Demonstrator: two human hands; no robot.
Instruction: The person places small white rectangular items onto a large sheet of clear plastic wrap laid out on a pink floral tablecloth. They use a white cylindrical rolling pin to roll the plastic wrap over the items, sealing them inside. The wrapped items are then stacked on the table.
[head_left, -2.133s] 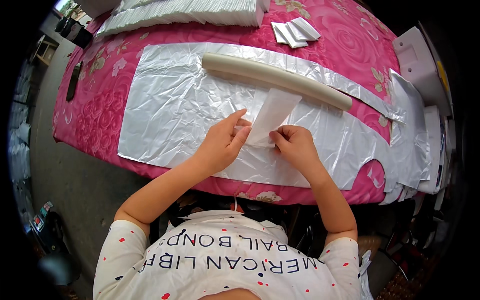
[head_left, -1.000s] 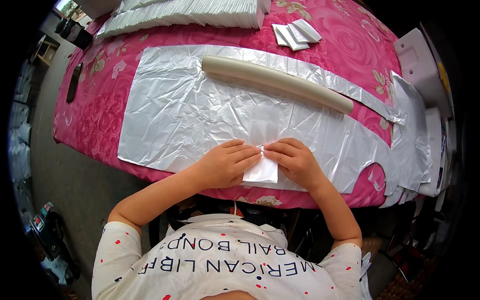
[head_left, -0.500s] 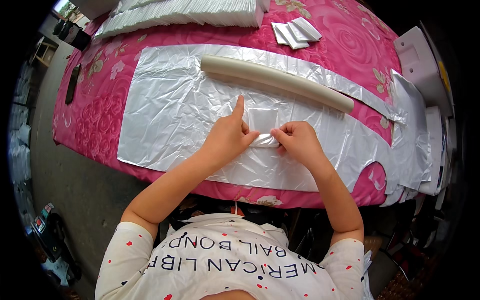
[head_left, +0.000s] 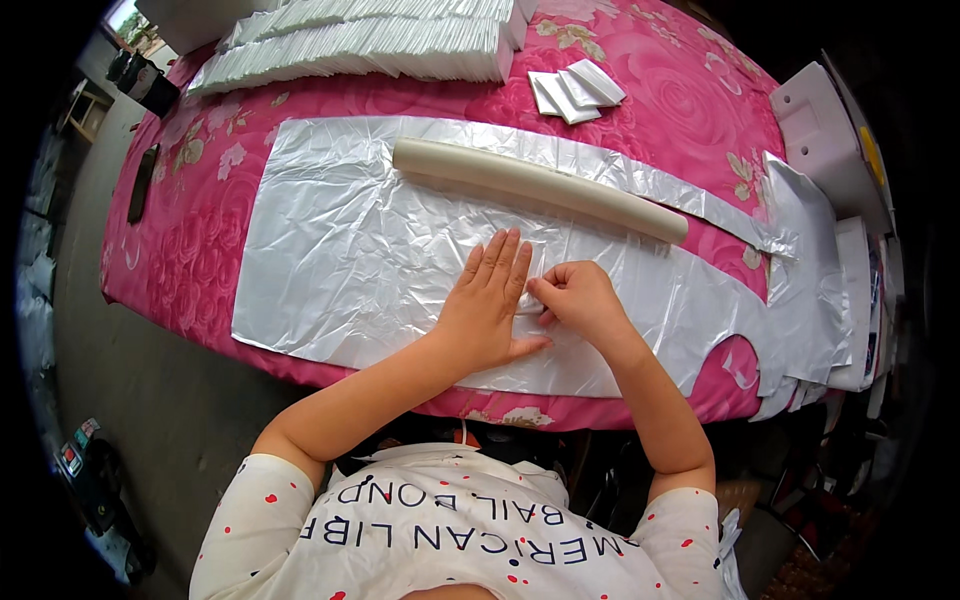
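My left hand [head_left: 485, 305] lies flat, fingers outstretched and thumb pointing right, over a small folded plastic bag [head_left: 530, 303]. Most of that bag is hidden beneath the hand. At its right side, thumb and fingers of my right hand [head_left: 582, 300] pinch the folded bag's edge. Under both hands spreads a large, crinkled, silvery-white plastic bag [head_left: 310, 240] with handle strips at its right end. A long pale cardboard tube [head_left: 540, 188] rests across it, beyond my fingers.
A pink floral cloth [head_left: 190, 245] covers the table. Rows of folded white bags [head_left: 360, 50] stand at the far left, a few flat folded packets [head_left: 578, 90] at the far middle. A dark phone-like object [head_left: 143, 184] lies left; a white foam box [head_left: 830, 150] stands right.
My left hand has gone from pinching the folded bag's near edge to lying flat over it. My right hand keeps its pinch. The whole view has shifted slightly.
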